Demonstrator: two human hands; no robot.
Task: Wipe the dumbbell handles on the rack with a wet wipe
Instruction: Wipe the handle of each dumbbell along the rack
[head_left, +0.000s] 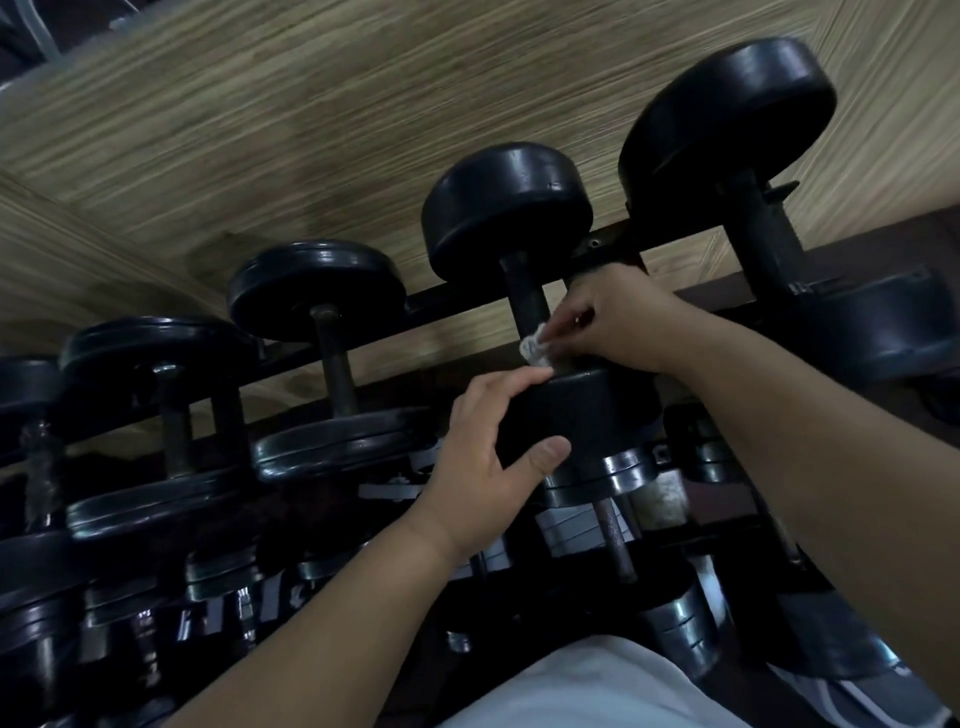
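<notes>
Right hand is pinching a crumpled white wet wipe between thumb and fingertips, pressing it against the handle of the dumbbell. Contact is low on the bar, just above the near head. Left hand is gripping that near head, fingers curling over its top edge and thumb lying across its side. The dumbbell is sitting across the top tier of the rack, second from the right in the visible row. A bigger dumbbell is sitting just to its right, and smaller black ones are lining up to its left. Lower tiers are holding more dumbbells with chrome-edged heads. A wood-grain surface is showing behind the rack, and a white garment is showing at the bottom edge. Motion blur is hiding the wipe's finer detail.
</notes>
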